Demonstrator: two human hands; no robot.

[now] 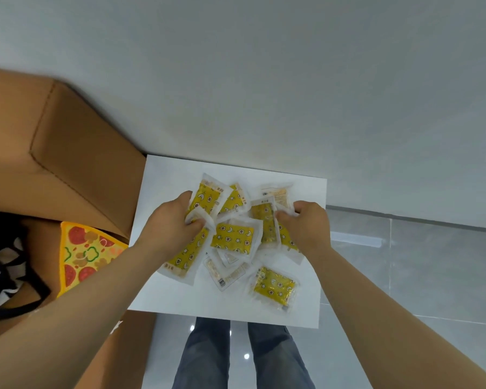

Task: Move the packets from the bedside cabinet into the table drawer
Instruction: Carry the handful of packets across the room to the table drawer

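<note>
Several yellow packets (233, 238) with clear white edges lie in a loose pile on the white top of the bedside cabinet (163, 175). My left hand (170, 223) grips the edges of packets at the pile's left side, thumb curled over crumpled wrapper. At the pile's right side, my right hand (306, 224) pinches the edge of other packets. One packet (274, 287) lies apart near the front right. The table drawer is not in view.
A brown cardboard box (68, 153) stands against the cabinet's left side. A pizza-slice toy (82, 254) and a black bag (3, 270) sit at the left. A white wall lies behind, grey floor tiles to the right. My legs (236, 355) stand below the cabinet's front edge.
</note>
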